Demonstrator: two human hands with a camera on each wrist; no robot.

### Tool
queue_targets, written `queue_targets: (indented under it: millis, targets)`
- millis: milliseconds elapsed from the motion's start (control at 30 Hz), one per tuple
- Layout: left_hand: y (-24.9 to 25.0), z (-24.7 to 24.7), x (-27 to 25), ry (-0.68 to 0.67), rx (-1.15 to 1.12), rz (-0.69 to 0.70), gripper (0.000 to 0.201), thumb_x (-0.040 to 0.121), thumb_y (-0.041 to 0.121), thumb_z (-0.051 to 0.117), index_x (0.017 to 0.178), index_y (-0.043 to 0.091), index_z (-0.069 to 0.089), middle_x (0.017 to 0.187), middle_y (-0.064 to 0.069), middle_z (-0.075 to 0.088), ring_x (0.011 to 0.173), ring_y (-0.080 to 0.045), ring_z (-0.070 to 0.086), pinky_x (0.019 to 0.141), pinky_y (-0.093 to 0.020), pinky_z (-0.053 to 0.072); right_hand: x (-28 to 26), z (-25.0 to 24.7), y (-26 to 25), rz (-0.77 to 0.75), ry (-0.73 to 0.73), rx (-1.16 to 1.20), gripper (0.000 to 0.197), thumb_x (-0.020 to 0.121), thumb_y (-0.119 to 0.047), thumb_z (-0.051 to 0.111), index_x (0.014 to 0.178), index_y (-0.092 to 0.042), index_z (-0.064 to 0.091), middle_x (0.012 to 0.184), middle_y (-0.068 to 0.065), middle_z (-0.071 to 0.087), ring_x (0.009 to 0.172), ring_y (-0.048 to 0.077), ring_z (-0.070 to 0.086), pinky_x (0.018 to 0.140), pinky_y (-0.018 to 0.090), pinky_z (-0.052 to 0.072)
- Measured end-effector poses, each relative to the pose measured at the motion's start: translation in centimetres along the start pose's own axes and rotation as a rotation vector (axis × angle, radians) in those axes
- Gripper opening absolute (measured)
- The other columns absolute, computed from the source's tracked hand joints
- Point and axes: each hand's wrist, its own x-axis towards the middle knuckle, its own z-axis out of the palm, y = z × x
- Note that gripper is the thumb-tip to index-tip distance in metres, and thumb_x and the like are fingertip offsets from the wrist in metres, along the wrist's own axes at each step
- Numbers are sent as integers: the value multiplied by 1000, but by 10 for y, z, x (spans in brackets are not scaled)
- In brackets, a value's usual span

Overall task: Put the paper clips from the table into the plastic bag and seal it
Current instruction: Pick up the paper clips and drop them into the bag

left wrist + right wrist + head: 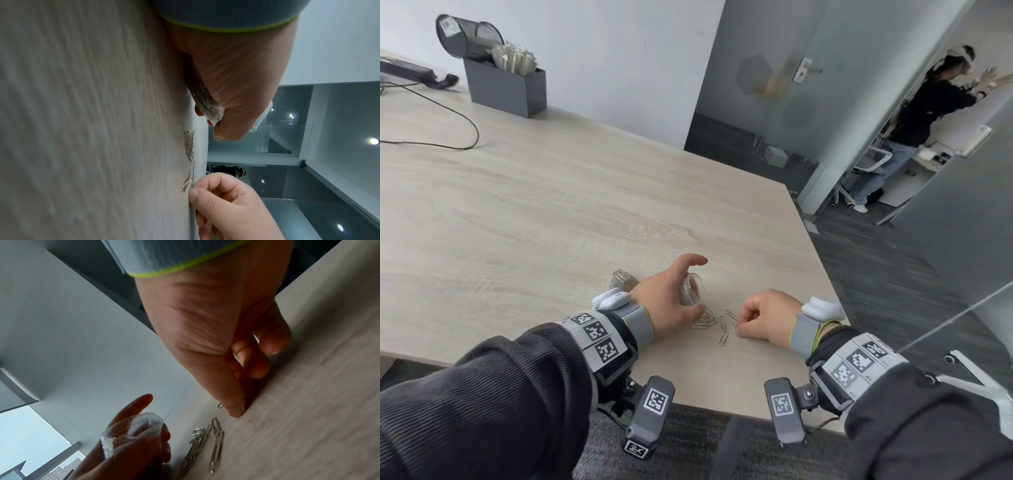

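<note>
Several silver paper clips [710,321] lie loose on the pale wood table [551,205] near its front edge, between my hands. My left hand [671,291] grips a small clear plastic bag [691,289] just above and left of them, its mouth held open toward the right; the bag [141,426] shows clips inside. My right hand [763,315] rests on the table with fingers curled, thumb and fingertips [236,410] pinching one paper clip [219,406] whose end peeks out. More clips [216,443] lie beside it, and the row [190,146] also shows in the left wrist view.
A second small bag of paper clips [621,279] lies behind my left wrist. A grey box [505,87] with a mesh cup and a black cable [462,120] stand far back left. The table's right edge [822,260] is close to my right hand. A person [928,113] stands beyond the glass door.
</note>
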Motion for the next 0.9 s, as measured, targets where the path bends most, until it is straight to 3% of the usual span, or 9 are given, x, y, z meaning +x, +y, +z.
queue_targets:
  millis: [67, 133, 300, 367, 467, 600, 800, 900]
  targets:
    - [0, 0, 0, -1, 7, 5, 72, 67, 44, 65, 130, 53, 32, 103, 8, 69, 80, -12, 59, 81, -35, 56, 4, 2, -2, -21, 35, 5, 12, 73, -33, 77, 74, -24, 70, 67, -12, 63, 64, 6, 56, 64, 25, 47]
    - [1, 0, -1, 3, 13, 6, 71, 67, 44, 65, 130, 52, 33, 102, 8, 69, 81, -13, 61, 81, -35, 56, 7, 3, -4, -24, 85, 15, 14, 73, -34, 78, 73, -23, 68, 66, -12, 61, 67, 8, 57, 66, 27, 47]
    - [0, 0, 1, 9, 24, 5, 69, 70, 40, 67, 130, 52, 33, 101, 8, 68, 79, -12, 59, 79, -34, 55, 7, 5, -4, 36, 200, 85, 26, 70, -46, 79, 77, -23, 69, 72, -8, 64, 63, 8, 55, 57, 24, 43]
    - [-1, 0, 1, 7, 26, 9, 70, 70, 41, 67, 130, 52, 33, 101, 8, 69, 79, -11, 58, 79, -33, 54, 6, 6, -7, 43, 172, 82, 32, 66, -52, 79, 81, -26, 68, 78, -9, 67, 66, 6, 57, 59, 23, 45]
    - [-1, 0, 1, 4, 21, 10, 70, 69, 43, 66, 130, 52, 33, 98, 8, 69, 75, -11, 58, 79, -34, 54, 6, 8, -11, 3, 136, 5, 28, 68, -47, 79, 85, -27, 69, 82, -12, 65, 81, 9, 62, 73, 26, 50]
    - [-1, 0, 1, 2, 18, 11, 69, 69, 44, 66, 130, 52, 33, 96, 8, 69, 75, -12, 61, 78, -35, 55, 6, 7, -11, -27, 117, -19, 11, 78, -35, 73, 86, -27, 73, 79, -14, 62, 83, 9, 62, 72, 23, 46]
    - [-2, 0, 1, -2, 18, 12, 69, 69, 44, 65, 130, 53, 33, 101, 8, 68, 77, -12, 61, 80, -35, 56, -2, 3, -9, -57, 59, -48, 9, 81, -28, 68, 88, -28, 74, 80, -16, 62, 81, 5, 59, 69, 17, 43]
    - [-1, 0, 1, 4, 25, 11, 68, 70, 44, 65, 129, 53, 34, 100, 8, 68, 78, -12, 63, 79, -36, 56, -5, 3, -10, -75, 20, -42, 8, 81, -30, 70, 87, -29, 74, 85, -13, 67, 85, 8, 63, 77, 21, 49]
